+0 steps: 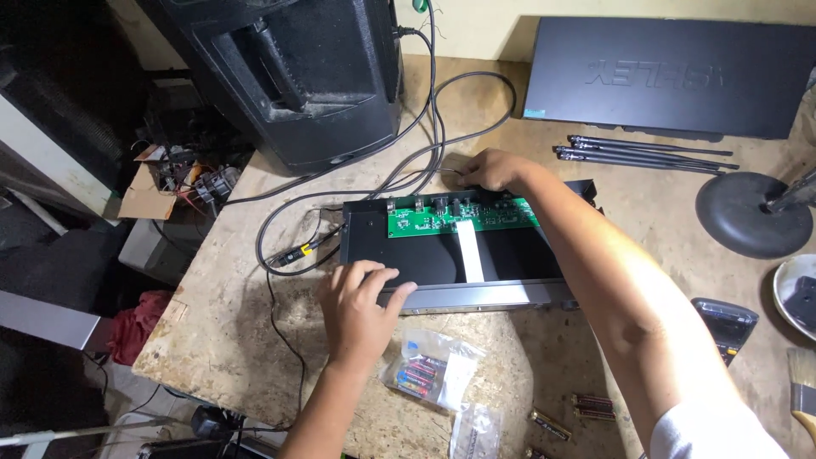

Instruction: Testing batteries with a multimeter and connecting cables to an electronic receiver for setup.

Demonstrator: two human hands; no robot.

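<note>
Two hands on open chassis (476, 255) | long axis left-right | left hand (357, 306) fingers spread flat | right hand (493, 170) fingers unclear

Two bare forearms, left hand (357, 304), right hand (493, 170), white short sleeve at right shoulder.

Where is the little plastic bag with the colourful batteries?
In the head view, the clear plastic bag of batteries lies on the wooden table, near its front edge, just right of the left hand and below the open black device.
</note>
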